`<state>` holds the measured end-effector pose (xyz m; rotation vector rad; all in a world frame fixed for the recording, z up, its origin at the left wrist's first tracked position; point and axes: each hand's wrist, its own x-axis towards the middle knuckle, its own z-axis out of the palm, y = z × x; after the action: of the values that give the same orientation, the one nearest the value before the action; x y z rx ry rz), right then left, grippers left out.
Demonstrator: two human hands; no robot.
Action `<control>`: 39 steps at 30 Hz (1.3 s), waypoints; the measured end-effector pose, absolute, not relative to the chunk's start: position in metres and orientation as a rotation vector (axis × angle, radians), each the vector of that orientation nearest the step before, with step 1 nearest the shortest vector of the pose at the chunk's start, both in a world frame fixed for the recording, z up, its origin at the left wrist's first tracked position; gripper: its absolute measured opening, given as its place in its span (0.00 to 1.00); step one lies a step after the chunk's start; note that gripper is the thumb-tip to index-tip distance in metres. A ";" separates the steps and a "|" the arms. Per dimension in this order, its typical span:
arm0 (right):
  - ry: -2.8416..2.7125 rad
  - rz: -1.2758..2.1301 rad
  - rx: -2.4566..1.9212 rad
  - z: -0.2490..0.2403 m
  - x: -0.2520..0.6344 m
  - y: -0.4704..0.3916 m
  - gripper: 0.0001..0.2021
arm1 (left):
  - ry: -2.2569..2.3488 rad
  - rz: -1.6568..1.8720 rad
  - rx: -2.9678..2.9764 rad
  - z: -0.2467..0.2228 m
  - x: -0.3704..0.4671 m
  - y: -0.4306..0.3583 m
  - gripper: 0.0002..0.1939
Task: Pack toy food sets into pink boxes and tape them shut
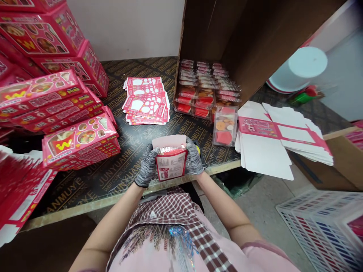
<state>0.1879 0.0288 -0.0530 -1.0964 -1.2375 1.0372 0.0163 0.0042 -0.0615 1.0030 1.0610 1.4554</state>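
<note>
My left hand and my right hand, both in grey knit gloves, grip the two sides of a small pink and red carton at the table's front edge. Its printed panel faces me, and its top flap stands up, unfolded. Something shiny in clear wrap shows at the carton's mouth; the rest of it is hidden inside. Beyond the carton lies a stack of pink printed cards with white cut-out shapes. To the right, a clear packet of red and orange pieces lies by flattened cartons.
Finished-looking pink boxes are piled high on the left, beside more flat cartons. A large brown cardboard box on its side holds rows of clear packets. White plastic crates stand on the floor at right.
</note>
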 end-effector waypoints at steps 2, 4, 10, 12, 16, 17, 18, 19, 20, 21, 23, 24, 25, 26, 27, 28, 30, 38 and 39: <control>-1.121 1.074 -1.050 -0.047 0.194 0.026 0.15 | 1.076 1.519 1.026 -0.044 0.007 0.001 0.18; -1.001 1.175 -0.940 -0.042 0.195 0.022 0.10 | 1.121 1.495 1.214 -0.029 -0.003 -0.004 0.13; -1.000 1.182 -0.835 -0.042 0.194 0.009 0.12 | 1.225 1.356 1.648 -0.011 -0.017 -0.012 0.09; -1.128 1.087 -0.942 -0.042 0.198 0.009 0.09 | 1.266 1.316 1.657 -0.009 -0.017 -0.010 0.10; -1.281 1.023 -1.059 -0.031 0.208 0.019 0.07 | 1.294 1.278 1.668 -0.002 -0.016 -0.006 0.10; -1.306 1.037 -1.064 -0.028 0.210 0.022 0.07 | 1.291 1.265 1.723 0.000 -0.016 -0.006 0.09; -1.331 1.054 -1.065 -0.025 0.213 0.026 0.07 | 1.285 1.246 1.799 0.001 -0.018 -0.007 0.09; -1.357 1.071 -1.060 -0.023 0.215 0.028 0.07 | 1.278 1.225 1.886 0.001 -0.020 -0.008 0.08; -1.385 1.080 -1.052 -0.023 0.218 0.029 0.07 | 1.265 1.206 1.982 0.000 -0.022 -0.010 0.07; -1.416 1.080 -1.039 -0.024 0.220 0.029 0.07 | 1.253 1.196 2.080 -0.001 -0.025 -0.012 0.06; -1.490 1.056 -0.996 -0.028 0.223 0.025 0.08 | 1.235 1.200 2.261 -0.004 -0.026 -0.015 0.06; -1.532 1.033 -0.972 -0.031 0.224 0.021 0.08 | 1.233 1.194 2.344 -0.005 -0.025 -0.016 0.06; -1.572 1.001 -0.949 -0.033 0.226 0.017 0.08 | 1.242 1.167 2.419 -0.005 -0.021 -0.016 0.07; -1.612 0.967 -0.924 -0.035 0.227 0.013 0.09 | 1.254 1.119 2.488 -0.005 -0.016 -0.015 0.07; -1.648 0.936 -0.904 -0.036 0.230 0.010 0.09 | 1.265 1.058 2.547 -0.004 -0.009 -0.014 0.08; -1.671 0.905 -0.896 -0.036 0.234 0.007 0.10 | 1.260 0.989 2.600 -0.003 -0.002 -0.012 0.10; -1.639 0.828 -0.942 -0.039 0.248 0.001 0.14 | 1.211 0.899 2.674 0.000 0.010 -0.007 0.15; -1.429 0.624 -1.640 -0.110 0.321 -0.020 0.09 | 1.231 1.032 2.628 -0.013 0.021 0.009 0.19; -1.450 0.678 -1.670 -0.119 0.321 -0.021 0.08 | 1.238 1.031 2.636 -0.016 0.024 0.010 0.18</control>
<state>0.3205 -0.0207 -0.1189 -1.6695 -1.4500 0.6781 0.0241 0.0101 -0.0158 2.6355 1.2377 1.0309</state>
